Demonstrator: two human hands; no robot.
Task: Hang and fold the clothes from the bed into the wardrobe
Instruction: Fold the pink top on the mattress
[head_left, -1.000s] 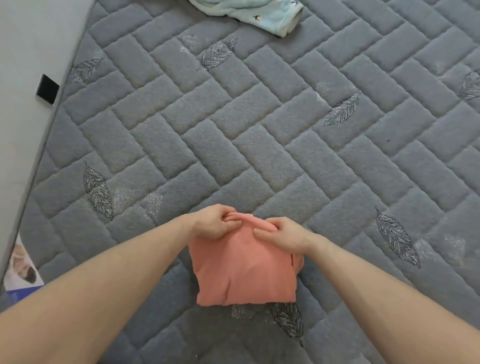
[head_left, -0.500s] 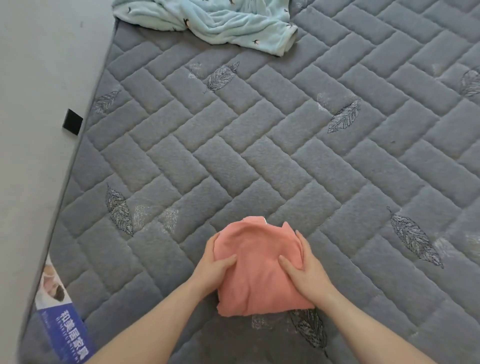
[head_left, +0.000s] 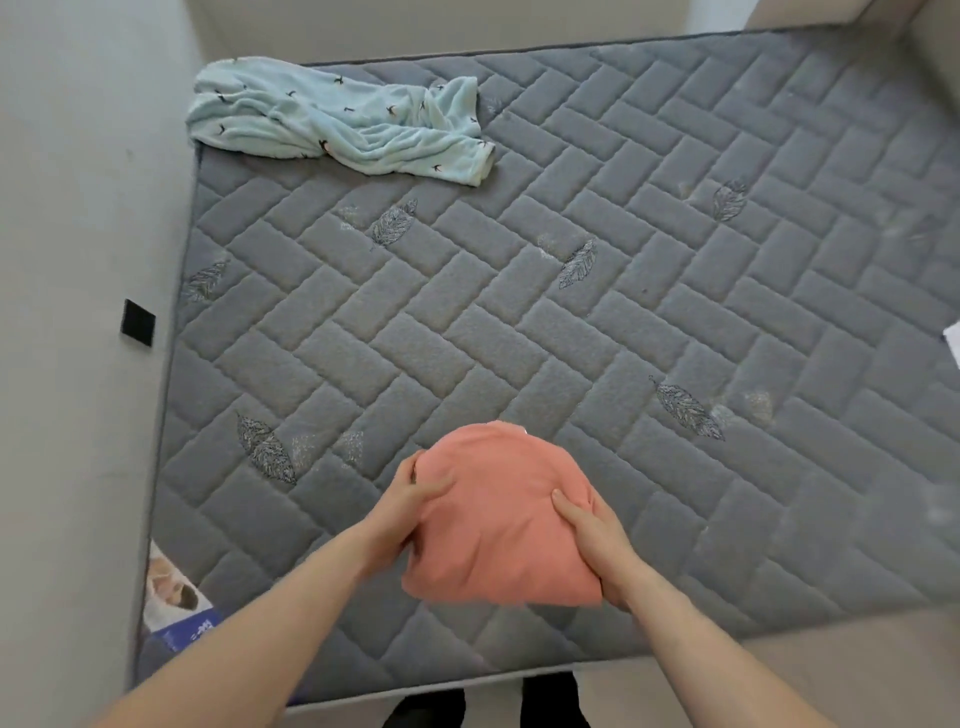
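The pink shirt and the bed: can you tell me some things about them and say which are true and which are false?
1. Both hands hold the folded pink shirt. True: the left hand and right hand grip its sides.
2. The pink shirt is spread out flat. False: it is folded into a bundle.
3. A light blue garment lies at the far left corner of the mattress. True.
4. The blue garment is neatly folded. False: it is crumpled.

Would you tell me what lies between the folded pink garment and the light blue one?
Only bare grey mattress between pink garment and blue garment, per head view.
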